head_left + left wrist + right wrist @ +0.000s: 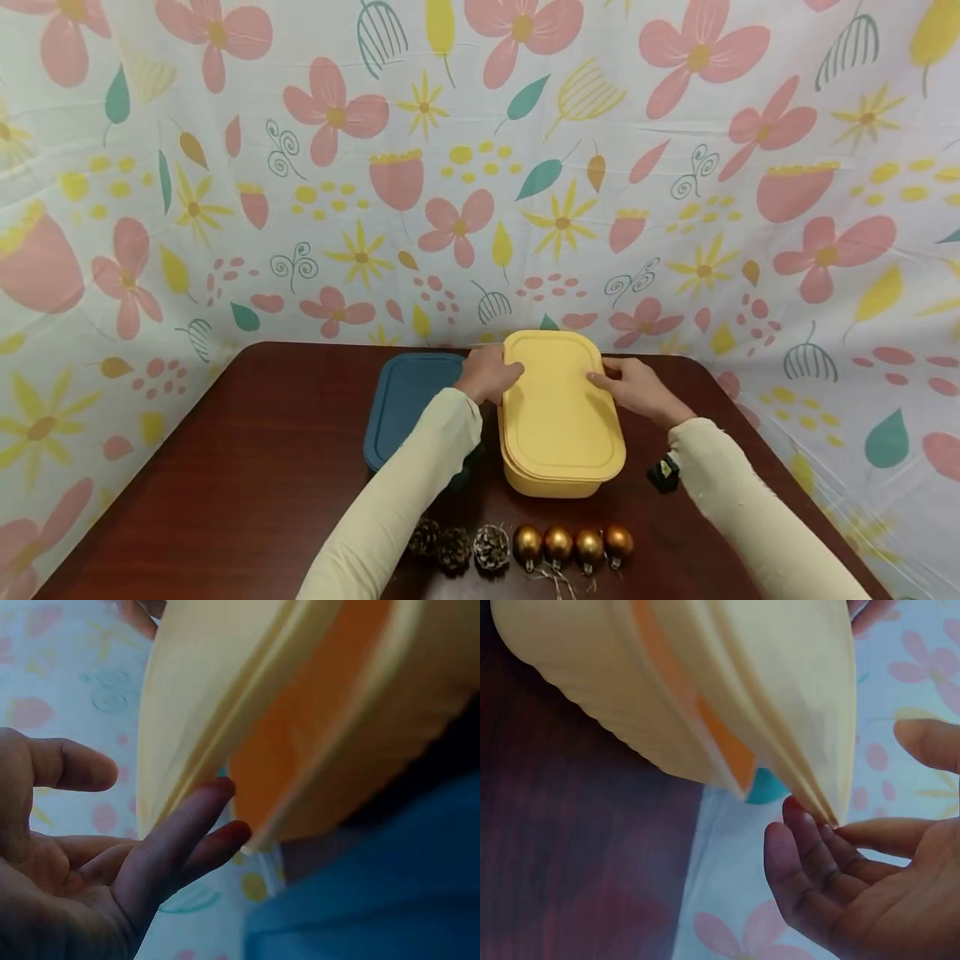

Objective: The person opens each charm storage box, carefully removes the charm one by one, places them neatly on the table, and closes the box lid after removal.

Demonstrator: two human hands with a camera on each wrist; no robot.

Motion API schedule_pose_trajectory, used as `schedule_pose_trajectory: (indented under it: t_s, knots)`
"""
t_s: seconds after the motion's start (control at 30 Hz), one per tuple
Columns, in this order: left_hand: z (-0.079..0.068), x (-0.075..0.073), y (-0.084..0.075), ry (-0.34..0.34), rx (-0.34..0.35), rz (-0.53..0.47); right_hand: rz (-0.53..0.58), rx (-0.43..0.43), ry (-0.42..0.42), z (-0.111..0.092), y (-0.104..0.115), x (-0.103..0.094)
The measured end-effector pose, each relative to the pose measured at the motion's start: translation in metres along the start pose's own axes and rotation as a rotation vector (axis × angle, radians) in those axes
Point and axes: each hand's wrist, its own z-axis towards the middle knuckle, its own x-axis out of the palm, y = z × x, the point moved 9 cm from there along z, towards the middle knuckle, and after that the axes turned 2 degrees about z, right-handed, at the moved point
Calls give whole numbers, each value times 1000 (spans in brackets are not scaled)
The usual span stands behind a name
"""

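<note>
A yellow rectangular lid (pixel 562 408) lies tilted over a yellow box (pixel 551 487), touching or close at the near end and raised at the far end. In both wrist views, a gap below the lid shows the box's orange-looking inside (pixel 300 727). At the lid's left edge, my left hand (pixel 490 374) supports it with extended fingertips, the thumb standing apart from it. My right hand (pixel 885 885) touches the lid's far right edge from below with its fingers; its thumb is also off the lid. The contents of the box are hidden.
A container with a blue lid (pixel 412 400) stands left of the yellow box, partly behind the left forearm. Pinecones (pixel 453 550) and several copper-coloured ball ornaments (pixel 558 546) lie in a row at the front. Floral cloth (pixel 457 225) hangs behind the dark table (pixel 225 467).
</note>
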Motion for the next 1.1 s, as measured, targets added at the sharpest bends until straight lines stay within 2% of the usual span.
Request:
schedule_pose_trajectory:
  t_s: [0.17, 0.37, 0.5, 0.73, 0.9, 1.1]
  knots:
    - [6, 3, 12, 28, -28, 98, -55, -5, -1, 10, -4, 13]
    - [10, 7, 15, 48, -32, 138, -57, 1, -11, 14, -9, 20]
    - [6, 12, 18, 76, -11, 148, -80, -5, -32, 13, -9, 24]
    - [-3, 20, 15, 105, 81, 206, -101, -39, -70, 7, -12, 28]
    - [-1, 22, 14, 123, 85, 209, -113, -69, -87, 7, -12, 30]
    - [1, 28, 17, 162, 72, 244, -79, -49, -35, 7, -20, 39]
